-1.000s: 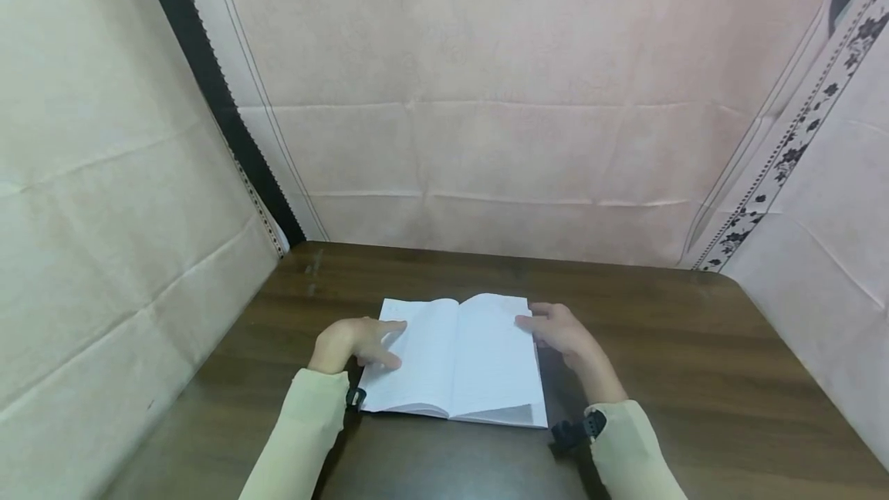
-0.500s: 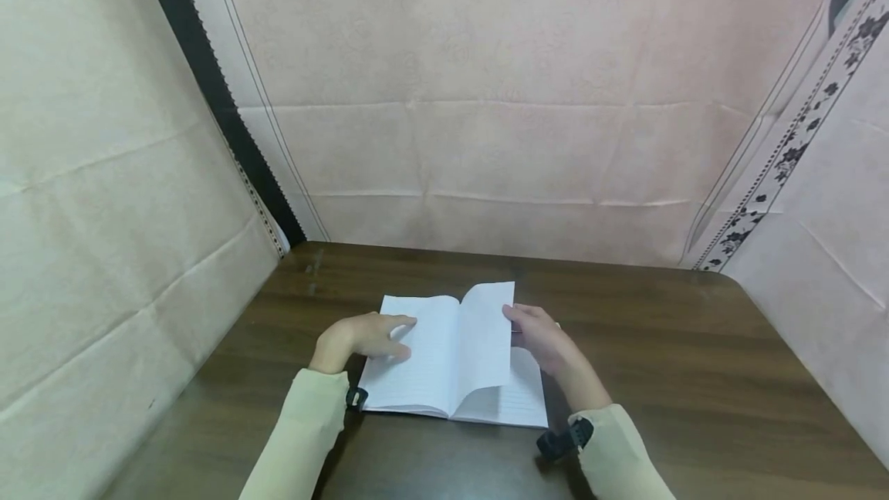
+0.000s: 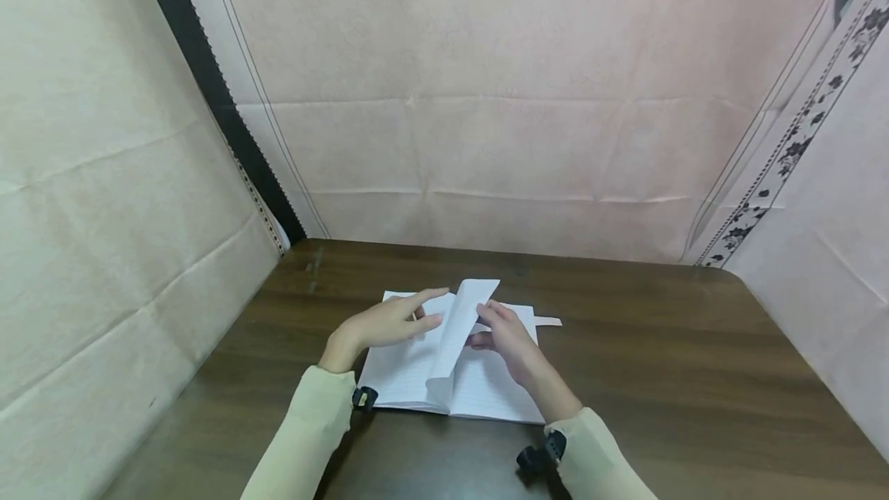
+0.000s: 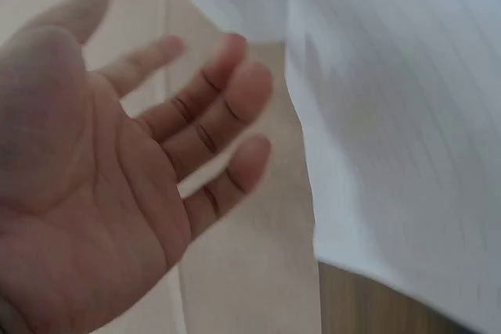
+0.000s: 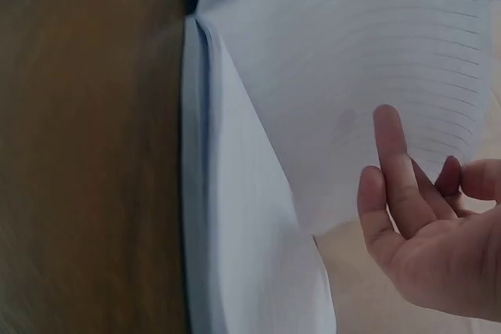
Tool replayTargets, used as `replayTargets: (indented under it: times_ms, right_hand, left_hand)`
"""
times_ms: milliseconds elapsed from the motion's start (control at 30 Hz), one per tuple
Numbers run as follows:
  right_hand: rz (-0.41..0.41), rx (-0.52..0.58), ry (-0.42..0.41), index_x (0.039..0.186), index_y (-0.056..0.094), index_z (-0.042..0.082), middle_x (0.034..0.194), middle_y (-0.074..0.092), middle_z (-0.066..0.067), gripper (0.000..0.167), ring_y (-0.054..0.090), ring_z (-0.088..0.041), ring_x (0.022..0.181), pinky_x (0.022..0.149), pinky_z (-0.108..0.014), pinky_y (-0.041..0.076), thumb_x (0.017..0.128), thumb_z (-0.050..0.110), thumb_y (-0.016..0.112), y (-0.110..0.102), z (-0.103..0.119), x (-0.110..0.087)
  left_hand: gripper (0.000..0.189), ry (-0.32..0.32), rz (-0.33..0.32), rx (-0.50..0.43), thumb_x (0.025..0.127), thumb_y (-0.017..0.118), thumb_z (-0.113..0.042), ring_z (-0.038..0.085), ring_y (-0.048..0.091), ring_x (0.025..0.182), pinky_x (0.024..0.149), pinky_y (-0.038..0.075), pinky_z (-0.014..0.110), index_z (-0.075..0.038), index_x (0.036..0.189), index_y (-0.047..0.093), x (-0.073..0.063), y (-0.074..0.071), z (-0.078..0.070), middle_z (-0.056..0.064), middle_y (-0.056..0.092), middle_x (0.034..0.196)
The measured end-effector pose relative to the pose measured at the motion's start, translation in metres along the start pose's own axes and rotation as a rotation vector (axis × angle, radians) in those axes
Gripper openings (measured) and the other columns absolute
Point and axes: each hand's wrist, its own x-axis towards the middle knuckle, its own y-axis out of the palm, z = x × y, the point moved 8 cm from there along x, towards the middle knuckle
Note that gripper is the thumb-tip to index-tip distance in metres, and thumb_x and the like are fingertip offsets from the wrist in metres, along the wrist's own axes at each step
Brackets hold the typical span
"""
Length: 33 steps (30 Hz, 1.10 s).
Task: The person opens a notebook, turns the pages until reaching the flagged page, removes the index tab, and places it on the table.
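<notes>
An open notebook (image 3: 496,386) with lined white pages lies on the brown table. One page (image 3: 454,334) stands raised and curved near the spine, leaning left. My right hand (image 3: 510,338) pinches that page's outer edge between thumb and index finger, while its other fingers spread behind the sheet in the right wrist view, beside the lined page (image 5: 376,44). Over the left page hovers my left hand (image 3: 389,326), thumb and fingers extended and holding nothing. In the left wrist view, its palm (image 4: 94,162) faces the camera, apart from the paper (image 4: 391,131).
A white strip (image 3: 549,321) sticks out past the notebook's right edge. Pale cloth (image 3: 486,137) hangs behind the table (image 3: 660,361) and at both sides. Dark bands circle both wrists, with a black device (image 3: 535,460) at the right one.
My right hand has lifted the right page and carried it leftward past the spine's upright. My left hand has shifted right and up off the left page. The white strip has come into sight.
</notes>
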Motion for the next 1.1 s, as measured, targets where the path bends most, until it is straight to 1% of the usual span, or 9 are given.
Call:
replayTargets:
  times_ms: [67, 167, 333, 400, 500, 633, 833, 967, 1100]
  right_hand:
    - [0.016, -0.011, 0.000, 0.127, 0.059, 0.002, 0.119, 0.067, -0.012, 0.035, 0.073, -0.027, 0.087, 0.088, -0.041, 0.054, 0.107, 0.026, 0.044, 0.005, -0.002, -0.001]
    - [0.068, -0.037, -0.002, 0.129, 0.057, 0.002, 0.120, 0.066, -0.013, 0.038, 0.073, -0.030, 0.094, 0.094, -0.045, 0.051, 0.107, 0.030, 0.043, 0.014, -0.003, -0.002]
    - [0.121, -0.036, -0.002, 0.119, 0.055, 0.000, 0.119, 0.065, -0.015, 0.039, 0.072, -0.030, 0.094, 0.093, -0.044, 0.052, 0.108, 0.035, 0.043, 0.025, -0.004, -0.004]
    - [0.137, -0.028, -0.010, 0.124, 0.055, -0.001, 0.123, 0.062, -0.015, 0.043, 0.072, -0.029, 0.093, 0.091, -0.042, 0.054, 0.108, 0.037, 0.041, 0.026, -0.004, -0.005]
    - [0.187, -0.046, -0.036, 0.137, 0.051, 0.002, 0.131, 0.058, -0.018, 0.048, 0.072, -0.030, 0.092, 0.091, -0.042, 0.054, 0.109, 0.039, 0.037, 0.027, -0.002, -0.005]
    - [0.246, -0.130, -0.061, 0.146, 0.047, 0.005, 0.138, 0.057, -0.022, 0.052, 0.073, -0.033, 0.088, 0.090, -0.042, 0.054, 0.110, 0.040, 0.035, 0.023, 0.003, -0.007]
    - [0.282, -0.303, -0.079, 0.149, 0.047, 0.011, 0.143, 0.054, -0.019, 0.047, 0.072, -0.028, 0.082, 0.085, -0.042, 0.054, 0.109, 0.035, 0.042, 0.025, 0.006, -0.012]
    - [0.369, -0.333, -0.073, 0.150, 0.046, 0.011, 0.146, 0.052, -0.018, 0.045, 0.073, -0.031, 0.083, 0.086, -0.043, 0.054, 0.109, 0.028, 0.044, 0.037, 0.002, -0.017]
    - [0.448, -0.377, -0.067, 0.145, 0.053, 0.009, 0.141, 0.057, -0.015, 0.040, 0.072, -0.031, 0.081, 0.082, -0.040, 0.054, 0.107, 0.021, 0.047, 0.040, -0.002, -0.019]
  left_hand:
    - [0.069, 0.064, -0.001, -0.029, 0.100, 0.053, -0.052, 0.012, 0.059, 0.087, 0.070, 0.051, 0.033, -0.026, 0.159, 0.028, 0.002, 0.002, -0.009, -0.001, 0.063, 0.098]
    - [0.073, 0.131, -0.017, -0.036, 0.099, 0.057, -0.051, 0.013, 0.057, 0.084, 0.068, 0.050, 0.032, -0.027, 0.160, 0.025, 0.003, 0.002, -0.021, -0.001, 0.059, 0.093]
    - [0.068, 0.156, -0.008, -0.023, 0.098, 0.058, -0.051, 0.013, 0.054, 0.082, 0.066, 0.048, 0.030, -0.033, 0.158, 0.030, 0.003, 0.005, -0.026, -0.003, 0.056, 0.091]
    - [0.066, 0.161, -0.001, -0.009, 0.099, 0.057, -0.051, 0.012, 0.054, 0.083, 0.066, 0.048, 0.030, -0.034, 0.157, 0.031, 0.003, 0.006, -0.026, -0.004, 0.055, 0.092]
    - [0.062, 0.158, -0.009, 0.009, 0.100, 0.054, -0.051, 0.012, 0.053, 0.083, 0.066, 0.047, 0.030, -0.035, 0.156, 0.034, 0.003, 0.004, -0.026, -0.004, 0.055, 0.091]
    - [0.062, 0.131, -0.038, 0.008, 0.101, 0.054, -0.050, 0.013, 0.053, 0.083, 0.065, 0.047, 0.031, -0.031, 0.156, 0.035, 0.002, -0.001, -0.025, -0.002, 0.055, 0.092]
    - [0.072, 0.112, -0.051, 0.007, 0.098, 0.057, -0.054, 0.013, 0.055, 0.087, 0.068, 0.050, 0.031, -0.029, 0.159, 0.028, 0.000, -0.004, -0.025, -0.003, 0.055, 0.098]
    - [0.073, 0.107, -0.064, 0.006, 0.098, 0.055, -0.055, 0.013, 0.055, 0.087, 0.070, 0.051, 0.032, -0.028, 0.160, 0.025, -0.002, -0.008, -0.025, -0.002, 0.056, 0.098]
    - [0.080, 0.065, -0.080, 0.020, 0.095, 0.060, -0.056, 0.013, 0.056, 0.082, 0.067, 0.050, 0.032, -0.029, 0.160, 0.023, -0.006, -0.015, -0.019, -0.002, 0.057, 0.097]
